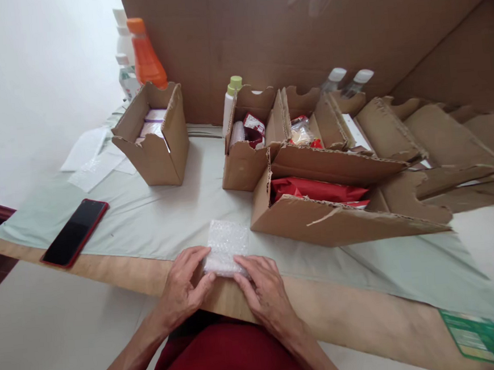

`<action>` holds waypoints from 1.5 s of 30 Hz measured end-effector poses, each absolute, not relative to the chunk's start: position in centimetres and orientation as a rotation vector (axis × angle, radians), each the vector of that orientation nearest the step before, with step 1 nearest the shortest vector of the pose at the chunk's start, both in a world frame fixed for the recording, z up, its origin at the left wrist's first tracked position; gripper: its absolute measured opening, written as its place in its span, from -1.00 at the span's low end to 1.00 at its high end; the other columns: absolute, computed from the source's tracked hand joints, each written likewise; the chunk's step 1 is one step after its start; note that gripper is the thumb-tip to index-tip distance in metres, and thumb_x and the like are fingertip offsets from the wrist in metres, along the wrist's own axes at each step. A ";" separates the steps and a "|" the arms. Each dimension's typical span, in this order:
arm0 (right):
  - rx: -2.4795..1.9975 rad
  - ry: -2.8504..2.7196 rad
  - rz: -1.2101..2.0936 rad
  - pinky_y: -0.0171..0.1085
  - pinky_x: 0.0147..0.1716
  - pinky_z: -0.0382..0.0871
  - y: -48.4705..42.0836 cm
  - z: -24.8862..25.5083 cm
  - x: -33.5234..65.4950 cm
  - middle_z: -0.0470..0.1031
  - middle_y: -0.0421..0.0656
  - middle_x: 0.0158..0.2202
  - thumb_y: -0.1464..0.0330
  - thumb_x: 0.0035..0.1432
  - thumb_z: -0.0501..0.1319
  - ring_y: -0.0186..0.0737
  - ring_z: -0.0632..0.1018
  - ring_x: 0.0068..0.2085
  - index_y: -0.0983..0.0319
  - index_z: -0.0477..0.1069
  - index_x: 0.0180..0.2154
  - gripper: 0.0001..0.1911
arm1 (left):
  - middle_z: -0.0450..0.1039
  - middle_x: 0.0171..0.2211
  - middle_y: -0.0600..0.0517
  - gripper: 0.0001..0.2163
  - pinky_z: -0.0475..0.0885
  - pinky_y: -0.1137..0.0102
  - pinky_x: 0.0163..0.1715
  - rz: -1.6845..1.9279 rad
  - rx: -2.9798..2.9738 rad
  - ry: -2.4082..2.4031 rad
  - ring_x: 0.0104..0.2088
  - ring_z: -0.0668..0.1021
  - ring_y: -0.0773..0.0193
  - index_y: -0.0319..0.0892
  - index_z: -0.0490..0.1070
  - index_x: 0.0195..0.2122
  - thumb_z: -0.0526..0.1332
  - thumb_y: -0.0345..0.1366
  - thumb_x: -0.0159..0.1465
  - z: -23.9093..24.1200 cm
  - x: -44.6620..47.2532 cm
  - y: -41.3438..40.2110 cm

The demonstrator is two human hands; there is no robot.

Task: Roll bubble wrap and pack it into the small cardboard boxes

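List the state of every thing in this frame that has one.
Bubble-wrap bundle, wrapped shut, lying flat.
Left hand, grip on the bundle's near left corner.
Right hand, grip on its near right edge.
Phone, screen dark, lying flat.
Left box, open, packets inside.
Front box, open, red packets inside.
Orange bottle, capped, upright.

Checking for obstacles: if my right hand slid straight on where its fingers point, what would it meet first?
The bubble-wrap bundle: the right hand rests its fingertips on its near edge. Beyond it, probably only bare green cloth, though depth is unclear.
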State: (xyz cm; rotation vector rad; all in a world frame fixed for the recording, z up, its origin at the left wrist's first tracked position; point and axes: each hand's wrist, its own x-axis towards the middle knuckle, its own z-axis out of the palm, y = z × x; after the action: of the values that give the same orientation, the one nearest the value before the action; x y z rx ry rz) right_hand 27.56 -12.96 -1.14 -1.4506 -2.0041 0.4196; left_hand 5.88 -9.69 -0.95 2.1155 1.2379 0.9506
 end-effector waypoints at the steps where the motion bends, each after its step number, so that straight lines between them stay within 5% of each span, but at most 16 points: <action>1: -1.452 -1.997 0.430 -0.12 -0.06 0.36 -12.8 -1.1 27.7 0.61 -0.10 -0.12 0.39 0.43 0.10 -0.11 0.55 -0.10 0.19 0.41 0.05 -0.78 | 0.56 -0.01 -0.13 -0.69 0.50 0.23 -0.01 0.943 2.116 1.238 -0.01 0.58 0.10 -0.18 0.40 0.14 0.18 -0.28 0.39 -1.0 5.9 -9.7; 7: -1.521 -2.049 0.092 -0.05 -0.01 0.32 -12.7 -0.7 27.7 0.53 0.05 0.08 0.30 0.44 0.08 0.02 0.49 0.04 0.25 0.38 0.13 -0.68 | 0.59 -0.31 -0.05 -0.72 0.51 0.29 -0.26 0.856 2.110 1.469 -0.34 0.59 0.17 -0.24 0.49 0.03 0.15 -0.23 0.39 -1.1 7.5 -7.4; 13: -1.508 -2.208 0.007 -0.02 0.03 0.29 -10.5 -1.1 27.6 0.57 -0.01 0.03 0.40 0.33 0.22 0.02 0.49 0.04 0.21 0.46 0.07 -0.71 | 0.53 -0.26 -0.04 -0.71 0.50 0.38 -0.41 0.926 1.935 1.593 -0.39 0.56 0.24 -0.18 0.50 0.02 0.16 -0.18 0.37 -0.3 7.2 -7.5; 16: -1.508 -2.069 0.164 -0.08 -0.03 0.33 -9.9 -0.7 27.7 0.63 -0.09 -0.07 0.40 0.36 0.19 -0.07 0.53 -0.03 0.18 0.48 0.02 -0.77 | 0.58 -0.22 -0.06 -0.66 0.57 0.37 -0.35 1.006 1.532 1.549 -0.30 0.63 0.21 -0.19 0.47 0.04 0.20 -0.10 0.35 0.2 6.6 -10.0; 22: -1.411 -1.875 0.604 -0.13 -0.07 0.40 -13.5 1.1 26.3 0.63 -0.13 -0.11 0.38 0.36 0.15 -0.13 0.56 -0.10 0.13 0.48 -0.05 -0.81 | 0.62 -0.01 -0.17 -0.55 0.54 0.12 0.09 0.888 1.052 1.127 0.03 0.64 0.00 -0.22 0.47 0.09 0.27 -0.03 0.31 1.1 8.1 -13.0; 25: -1.433 -1.824 0.675 -0.12 -0.04 0.44 -15.1 1.4 26.9 0.58 -0.10 -0.04 0.36 0.32 0.18 -0.10 0.57 -0.06 0.11 0.49 -0.05 -0.80 | 0.62 0.01 -0.14 -0.55 0.57 0.18 0.04 0.914 0.996 1.041 0.01 0.65 0.03 -0.18 0.42 0.16 0.26 -0.07 0.32 1.4 8.8 -12.9; 31: -1.450 -1.634 1.013 -0.13 0.08 0.47 -15.8 3.5 30.5 0.47 -0.02 0.18 0.27 0.06 0.45 -0.05 0.56 0.08 0.13 0.23 0.30 -0.19 | 0.65 -0.04 -0.04 -0.64 0.61 0.34 -0.08 0.740 1.472 1.000 -0.08 0.68 0.10 -0.08 0.51 0.05 0.29 -0.33 0.21 2.3 9.3 -12.9; 35: -1.352 -1.708 1.137 -0.28 -0.01 0.46 -16.0 5.6 30.9 0.60 -0.22 -0.06 0.48 0.07 0.36 -0.19 0.60 -0.04 0.08 0.50 -0.01 -0.58 | 0.67 -0.13 0.02 -0.67 0.62 0.38 -0.15 0.692 1.688 0.951 -0.17 0.69 0.14 -0.03 0.53 -0.03 0.29 -0.39 0.16 2.1 10.9 -13.5; 38: -1.386 -1.744 1.134 -0.33 -0.10 0.45 -16.6 5.9 31.2 0.61 -0.28 -0.17 0.59 0.04 0.25 -0.24 0.60 -0.13 0.07 0.54 -0.15 -0.62 | 0.66 -0.19 0.04 -0.71 0.62 0.39 -0.19 0.591 1.648 0.941 -0.21 0.69 0.16 -0.04 0.52 -0.07 0.30 -0.36 0.15 1.1 11.6 -13.9; 42: -1.468 -1.832 1.121 -0.33 -0.22 0.47 -17.2 6.7 33.7 0.62 -0.28 -0.27 0.50 0.05 0.28 -0.21 0.62 -0.23 0.08 0.52 -0.22 -0.74 | 0.65 -0.20 0.02 -0.57 0.63 0.38 -0.27 0.575 1.656 0.826 -0.24 0.69 0.13 -0.01 0.48 0.04 0.42 -0.18 0.13 1.2 10.9 -13.1; 45: -1.474 -1.832 1.083 -0.29 -0.29 0.52 -17.7 9.1 37.7 0.63 -0.25 -0.30 0.35 0.15 0.31 -0.17 0.64 -0.29 0.05 0.54 -0.20 -0.85 | 0.61 -0.03 -0.02 -0.60 0.64 0.34 -0.15 0.778 1.916 0.785 -0.09 0.67 0.11 0.08 0.44 0.12 0.36 -0.22 0.24 4.0 10.6 -10.7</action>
State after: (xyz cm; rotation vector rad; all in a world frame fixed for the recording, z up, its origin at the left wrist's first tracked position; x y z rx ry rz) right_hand 37.75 -17.68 9.15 -1.4737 -1.8316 1.0827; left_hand 10.63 -10.74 4.02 1.9159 0.7851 0.7783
